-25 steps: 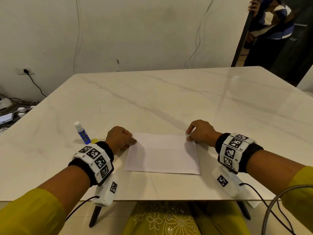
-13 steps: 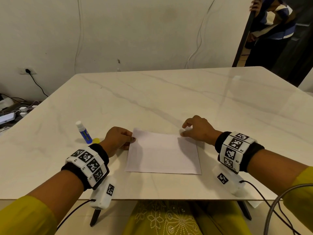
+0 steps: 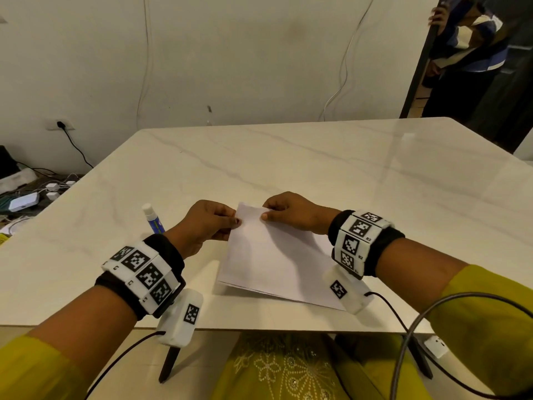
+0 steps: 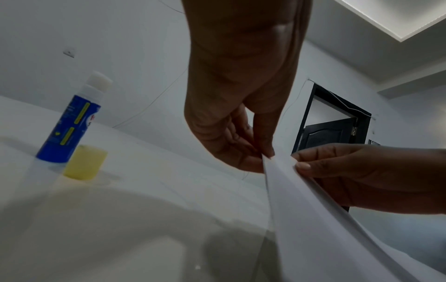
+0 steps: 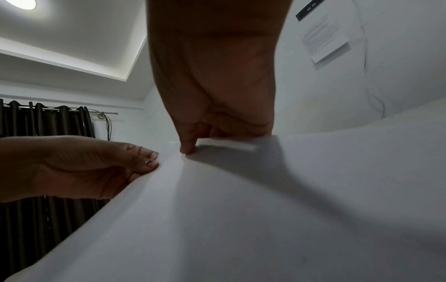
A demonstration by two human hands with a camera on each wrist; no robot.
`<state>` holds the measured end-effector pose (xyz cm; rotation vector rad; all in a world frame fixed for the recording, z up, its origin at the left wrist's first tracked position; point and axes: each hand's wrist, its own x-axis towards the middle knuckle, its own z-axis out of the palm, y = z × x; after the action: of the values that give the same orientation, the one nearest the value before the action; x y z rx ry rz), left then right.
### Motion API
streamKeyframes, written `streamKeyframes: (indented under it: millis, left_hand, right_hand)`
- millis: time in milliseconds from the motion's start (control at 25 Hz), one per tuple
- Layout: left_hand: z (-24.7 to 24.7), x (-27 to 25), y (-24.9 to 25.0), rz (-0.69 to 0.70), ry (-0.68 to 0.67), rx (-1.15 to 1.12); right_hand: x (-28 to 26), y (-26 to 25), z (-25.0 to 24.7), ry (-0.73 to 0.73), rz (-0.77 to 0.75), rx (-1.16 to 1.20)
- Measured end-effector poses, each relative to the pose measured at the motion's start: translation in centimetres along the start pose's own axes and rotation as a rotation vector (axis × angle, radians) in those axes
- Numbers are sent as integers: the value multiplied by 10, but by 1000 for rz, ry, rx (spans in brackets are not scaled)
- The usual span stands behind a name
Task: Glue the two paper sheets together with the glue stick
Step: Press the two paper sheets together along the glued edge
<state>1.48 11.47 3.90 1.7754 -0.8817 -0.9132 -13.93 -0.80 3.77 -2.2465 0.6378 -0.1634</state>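
Note:
Two white paper sheets lie stacked near the table's front edge, their far left corner lifted. My left hand pinches that corner from the left, and my right hand pinches it from the right. In the left wrist view the two paper sheets part slightly at the corner between the hands. The blue glue stick stands upright, uncapped, just left of my left hand. Its yellow cap sits beside the glue stick. In the right wrist view the paper sheets fill the lower frame.
The marble table stretches far ahead and to both sides. Cables and white chargers lie on the floor at the left. A person stands in the doorway at the back right.
Both hands moved inward from the sheet's far corners and came together at the far left corner. The corner of the stack has risen off the table.

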Motion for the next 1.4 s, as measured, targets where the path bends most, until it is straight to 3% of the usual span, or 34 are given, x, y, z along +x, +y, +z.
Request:
streamKeyframes:
  millis: [160, 400, 680, 920, 1240, 1400]
  left_hand:
    - [3, -5, -2, 0, 9, 6]
    - [8, -4, -5, 5, 56, -31]
    - [14, -4, -10, 25, 60, -15]
    - [17, -3, -13, 41, 69, -30]
    - [19, -5, -17, 42, 80, -27]
    - [19, -10, -23, -32, 20, 10]
  right_hand:
    - [1, 0, 4, 61, 22, 7]
    - [4, 3, 6, 15, 70, 50]
    - [17, -9, 16, 186, -69, 83]
    - [23, -9, 23, 188, -71, -11]
    - [21, -5, 28, 200, -61, 74]
    - [22, -5, 25, 256, -70, 79]
